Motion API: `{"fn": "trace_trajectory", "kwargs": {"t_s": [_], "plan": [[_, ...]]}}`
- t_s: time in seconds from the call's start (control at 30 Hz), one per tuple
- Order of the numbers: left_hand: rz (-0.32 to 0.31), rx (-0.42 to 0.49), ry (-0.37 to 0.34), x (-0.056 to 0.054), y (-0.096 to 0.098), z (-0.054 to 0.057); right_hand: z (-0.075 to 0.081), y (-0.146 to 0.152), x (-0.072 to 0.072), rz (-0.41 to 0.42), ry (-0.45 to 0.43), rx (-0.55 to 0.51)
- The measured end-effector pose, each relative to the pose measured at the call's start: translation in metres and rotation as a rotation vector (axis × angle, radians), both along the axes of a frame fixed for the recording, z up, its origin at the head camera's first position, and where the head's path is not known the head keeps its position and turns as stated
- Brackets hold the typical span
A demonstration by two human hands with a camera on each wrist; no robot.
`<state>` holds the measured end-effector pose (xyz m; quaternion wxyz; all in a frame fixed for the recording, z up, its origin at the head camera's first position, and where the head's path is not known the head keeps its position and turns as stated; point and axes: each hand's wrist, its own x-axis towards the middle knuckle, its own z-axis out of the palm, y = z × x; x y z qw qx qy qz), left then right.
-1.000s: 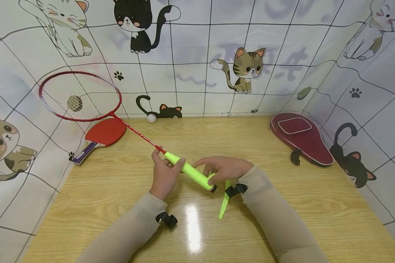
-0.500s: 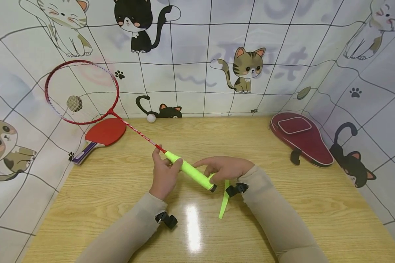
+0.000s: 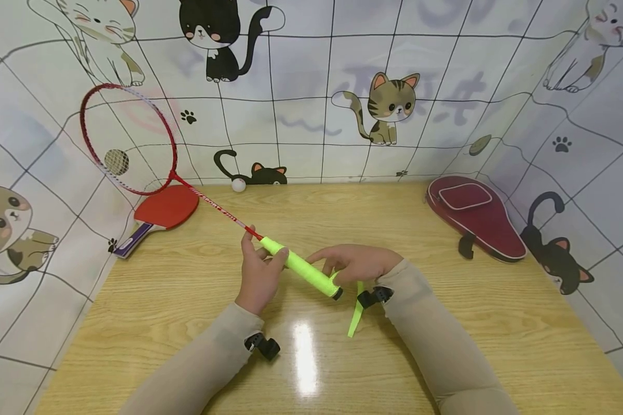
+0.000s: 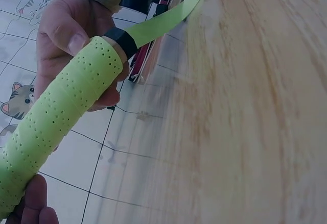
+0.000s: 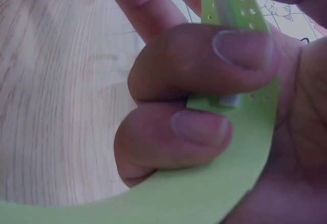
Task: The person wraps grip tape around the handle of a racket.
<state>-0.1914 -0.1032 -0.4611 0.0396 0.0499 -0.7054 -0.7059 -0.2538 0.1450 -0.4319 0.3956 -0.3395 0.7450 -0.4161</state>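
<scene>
A red badminton racket [image 3: 220, 208] slants from upper left to the middle of the table, its handle wrapped in perforated fluorescent yellow-green grip tape [image 3: 303, 270]. My left hand [image 3: 259, 279] holds the upper end of the handle between thumb and fingers. At the dark butt cap [image 3: 337, 293], my right hand [image 3: 360, 264] grips the tape. The right wrist view shows curled fingers [image 5: 204, 63] over the tape [image 5: 245, 147], with a narrow pale strip along it. A loose tape tail [image 3: 355, 319] hangs below the right hand; the left wrist view shows it as a flat band [image 4: 168, 22].
Back left on the wooden table [image 3: 187, 357] lies a red table tennis bat [image 3: 168, 207], partly behind the racket head. A white ball [image 3: 238, 185] sits at the back edge. A dark red bat case [image 3: 477, 219] lies at right. Cat-printed walls [image 3: 301, 69] stand behind.
The racket has rolled about its shaft, so its head looks narrower and reaches higher. The loose tape's end has risen slightly. Both hands stay nearly in place.
</scene>
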Motion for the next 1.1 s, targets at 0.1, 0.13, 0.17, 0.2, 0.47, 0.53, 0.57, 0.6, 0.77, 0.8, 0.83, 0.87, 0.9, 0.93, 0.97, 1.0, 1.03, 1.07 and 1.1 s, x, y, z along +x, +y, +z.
{"fn": "trace_trajectory", "kwargs": {"t_s": [0.1,0.13,0.17,0.2,0.47,0.53,0.57,0.6,0.77,0.8,0.83,0.87,0.9,0.93,0.97,1.0,1.03,1.07,1.1], "plan": [[0.002,0.001,-0.002,-0.0008,-0.0002,0.0002,0.0006,0.0008,-0.0003,-0.014,-0.024,0.008],[0.002,0.000,-0.002,-0.0008,-0.0004,0.0004,0.0007,0.0011,-0.0002,-0.016,-0.027,0.011],[0.004,-0.003,-0.003,-0.0006,-0.0006,0.0007,0.0010,0.0011,0.0000,-0.018,-0.024,0.017],[0.003,-0.006,-0.003,-0.0003,-0.0009,0.0009,0.0011,0.0011,0.0003,-0.019,-0.023,0.019],[-0.014,0.002,-0.005,-0.0006,-0.0013,0.0003,-0.0007,0.0017,0.0002,-0.027,-0.033,0.029],[-0.012,0.014,-0.008,-0.0009,-0.0006,0.0002,-0.0003,0.0019,0.0000,-0.023,-0.023,0.029],[-0.010,0.017,-0.007,-0.0010,-0.0004,0.0003,0.0002,0.0018,0.0002,-0.020,-0.020,0.027],[-0.009,0.017,-0.006,-0.0010,-0.0002,0.0004,0.0007,0.0019,0.0002,-0.018,-0.018,0.024],[-0.014,0.006,-0.005,-0.0014,-0.0008,0.0004,0.0028,0.0024,0.0002,-0.021,-0.033,0.015],[-0.014,0.004,-0.006,-0.0015,-0.0010,0.0005,0.0030,0.0024,0.0002,-0.022,-0.038,0.014],[-0.016,0.002,-0.009,-0.0016,-0.0013,0.0005,0.0033,0.0024,0.0002,-0.023,-0.046,0.012],[-0.017,-0.004,-0.012,-0.0017,-0.0016,0.0004,0.0035,0.0023,0.0002,-0.023,-0.050,0.012],[-0.018,-0.011,-0.017,-0.0019,-0.0020,0.0001,0.0035,0.0023,0.0000,-0.022,-0.054,0.010],[-0.017,-0.017,-0.022,-0.0022,-0.0025,-0.0002,0.0035,0.0023,-0.0001,-0.021,-0.059,0.009],[-0.016,-0.027,-0.026,-0.0024,-0.0027,-0.0004,0.0034,0.0022,-0.0003,-0.021,-0.063,0.008],[-0.016,-0.037,-0.029,-0.0025,-0.0029,-0.0006,0.0033,0.0021,-0.0003,-0.019,-0.066,0.005],[-0.016,-0.048,-0.031,-0.0026,-0.0030,-0.0007,0.0030,0.0020,-0.0004,-0.018,-0.068,0.003],[-0.016,-0.056,-0.032,-0.0026,-0.0030,-0.0008,0.0025,0.0020,-0.0005,-0.018,-0.067,0.002],[-0.015,-0.059,-0.031,-0.0027,-0.0029,-0.0008,0.0021,0.0021,-0.0005,-0.020,-0.067,0.000]]}}
